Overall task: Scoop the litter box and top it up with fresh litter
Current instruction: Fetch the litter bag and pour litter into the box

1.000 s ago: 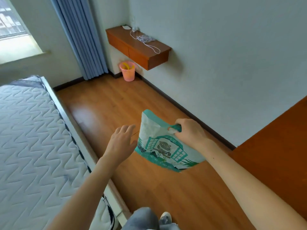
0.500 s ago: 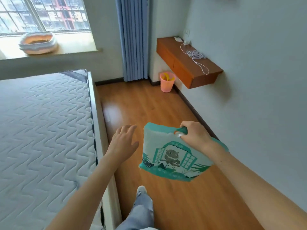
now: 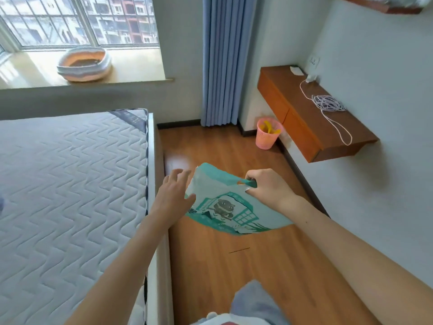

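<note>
While right hand (image 3: 269, 191) grips litter bag (image 3: 225, 207), pink bin (image 3: 267, 134) holds yellow scoop (image 3: 269, 129).

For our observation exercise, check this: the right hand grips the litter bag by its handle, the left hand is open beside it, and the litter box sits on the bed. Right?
Not quite. The head view shows the litter box on the windowsill, not the bed. The right hand does grip the litter bag; the left hand is open.
</note>
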### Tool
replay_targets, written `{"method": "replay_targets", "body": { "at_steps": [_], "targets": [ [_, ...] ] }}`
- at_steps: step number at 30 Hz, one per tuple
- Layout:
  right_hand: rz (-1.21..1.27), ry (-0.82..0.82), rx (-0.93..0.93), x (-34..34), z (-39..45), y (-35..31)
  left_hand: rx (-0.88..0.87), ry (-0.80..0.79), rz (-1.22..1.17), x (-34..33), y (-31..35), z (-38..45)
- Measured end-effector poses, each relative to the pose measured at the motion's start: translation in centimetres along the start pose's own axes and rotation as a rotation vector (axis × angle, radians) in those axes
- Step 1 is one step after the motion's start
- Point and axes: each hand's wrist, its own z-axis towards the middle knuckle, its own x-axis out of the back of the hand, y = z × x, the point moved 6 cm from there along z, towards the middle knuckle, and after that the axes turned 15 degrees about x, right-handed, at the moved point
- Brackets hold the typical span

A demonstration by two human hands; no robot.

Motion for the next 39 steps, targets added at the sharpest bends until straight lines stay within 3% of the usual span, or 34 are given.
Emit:
{"method": "replay_targets", "body": {
  "at_steps": [8,20,29,39],
  "targets": [
    [-0.050,-0.036,0.161,0.1,17.8,6.3,0.158,0.069,-0.059,1.0,0.1,15.0],
    [0.089,-0.094,0.326,5.0,41.0,13.7,0.357,0.155,-0.091,6.3,3.2,33.7],
    [0.125,-0.063,0.352,6.5,55.4,16.9,0.390,0.164,-0.097,7.4,1.4,46.5],
    [0.089,-0.139,0.375,7.8,76.5,18.2,0.365,0.172,-0.088,11.3,-4.5,67.2]
  ]
}}
